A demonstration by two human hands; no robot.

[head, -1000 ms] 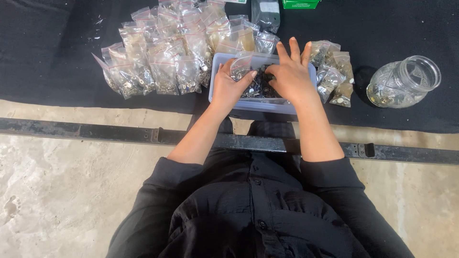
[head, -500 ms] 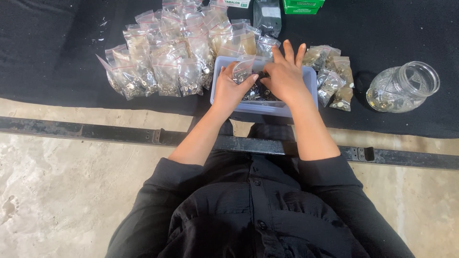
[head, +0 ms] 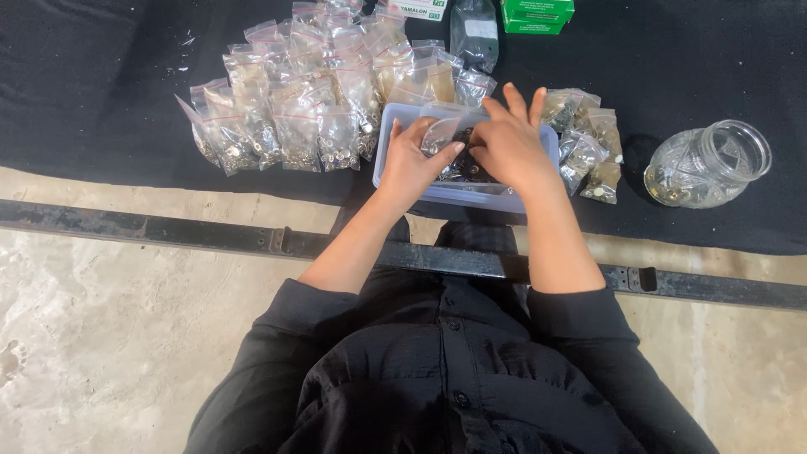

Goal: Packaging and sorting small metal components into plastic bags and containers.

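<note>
A: Hands are meeting over a shallow, pale blue-grey plastic tray (head: 395, 139) that is sitting on a black cloth (head: 101, 92). What are they doing?

B: The person's left hand (head: 409, 161) is curling over the tray's left half, and its thumb and fingertips are pinching the lower edge of a small clear zip bag (head: 441, 130). The right hand (head: 507, 143) is pressing down beside it, fingers spread and bent, touching the same bag and the dark small metal parts (head: 465, 171) lying in the tray. Whether the right fingers are actually gripping anything is not possible to tell.

A: Where is the bag sitting?

B: It is being held just above the tray's middle, between the two hands, tilted.

A: What is lying around the tray?

B: To the left, a big heap of filled clear bags (head: 294, 101) is spreading across the cloth, touching the tray's left wall. To the right, a smaller cluster of bags (head: 588, 147) is lying just beside the tray. Further right, a glass jar (head: 706, 164) is resting on its side, well apart from the hands. At the top edge, a green box (head: 536, 13) is showing. The person is wearing a black buttoned shirt (head: 454, 378).
</note>
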